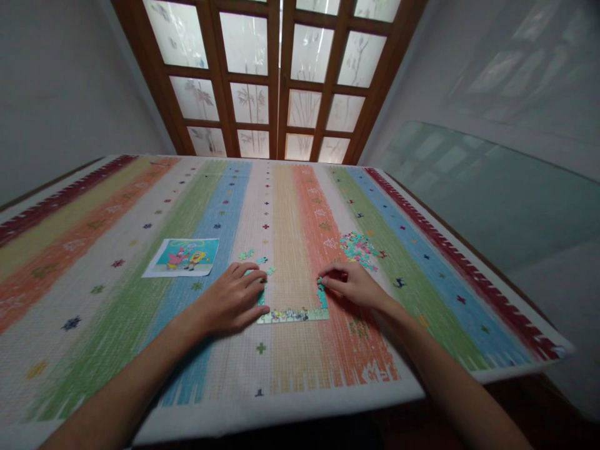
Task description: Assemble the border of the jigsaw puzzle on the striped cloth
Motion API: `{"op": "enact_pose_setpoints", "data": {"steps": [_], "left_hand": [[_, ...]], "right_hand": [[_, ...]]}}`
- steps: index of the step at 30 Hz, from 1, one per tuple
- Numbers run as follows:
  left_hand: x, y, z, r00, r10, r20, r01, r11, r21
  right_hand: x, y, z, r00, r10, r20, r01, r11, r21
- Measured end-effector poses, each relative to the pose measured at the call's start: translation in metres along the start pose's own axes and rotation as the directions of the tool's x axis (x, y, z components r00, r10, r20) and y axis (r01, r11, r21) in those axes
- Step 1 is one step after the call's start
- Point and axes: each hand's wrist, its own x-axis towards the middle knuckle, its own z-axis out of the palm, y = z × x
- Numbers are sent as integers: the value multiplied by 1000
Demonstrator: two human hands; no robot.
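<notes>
A partly joined jigsaw puzzle border (294,315) lies on the tablecloth, with a bottom row and two short sides. My left hand (238,294) rests palm down over its left side, fingers spread, covering part of it. At the upper end of the right side, my right hand (352,282) pinches a small teal puzzle piece (320,282) between thumb and forefinger. A few loose puzzle pieces (246,254) lie just beyond my left fingers. Past my right hand is a pile of mixed teal and pink puzzle pieces (359,247).
A printed reference picture (185,257) with two cartoon figures lies left of my left hand. The striped tablecloth (285,212) covers the whole table. Wooden doors with glass panes (276,81) stand behind the table, and a glass panel (492,181) leans along the right wall.
</notes>
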Motion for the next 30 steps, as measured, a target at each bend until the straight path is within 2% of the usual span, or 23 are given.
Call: {"op": "enact_pose_setpoints", "data": {"steps": [4,19,30], "left_hand": [[0,0,1,1000,7,4,-7,1000,7],[0,0,1,1000,7,3,-7,999,31],[-1,-1,3,1000,14,7,-15,999,34]], "right_hand": [[-1,0,2,1000,-9,-12,9,1000,-8],[-2,-6,2,993,-111,-42,99,970,-224],[-3,-8,2,996,-86,-28,78,971,-226]]}}
